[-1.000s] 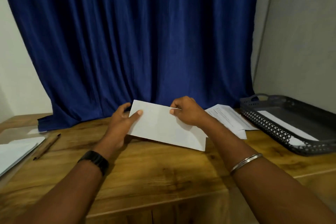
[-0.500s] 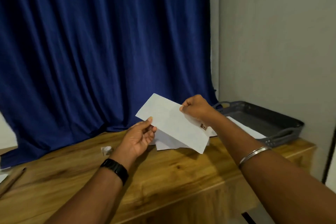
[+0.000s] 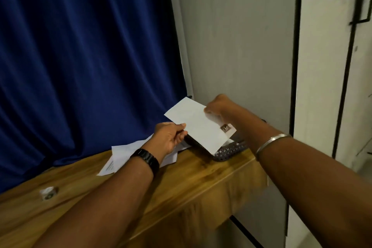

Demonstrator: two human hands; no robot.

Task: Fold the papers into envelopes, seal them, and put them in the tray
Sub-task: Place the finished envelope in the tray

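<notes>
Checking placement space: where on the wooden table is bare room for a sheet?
Bare wood runs along the wooden table's front edge and between the small white scrap and loose white papers. Crowded at the right end: dark perforated tray, white envelope, left hand, right hand.

A white folded envelope [image 3: 198,125] tilts in the air above the dark perforated tray [image 3: 229,150]; loose papers [image 3: 120,157] lie beside the tray.

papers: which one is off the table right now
The folded white envelope, held in the left hand and right hand over the tray. The other sheets lie flat on the wooden table beside the left wrist.
</notes>
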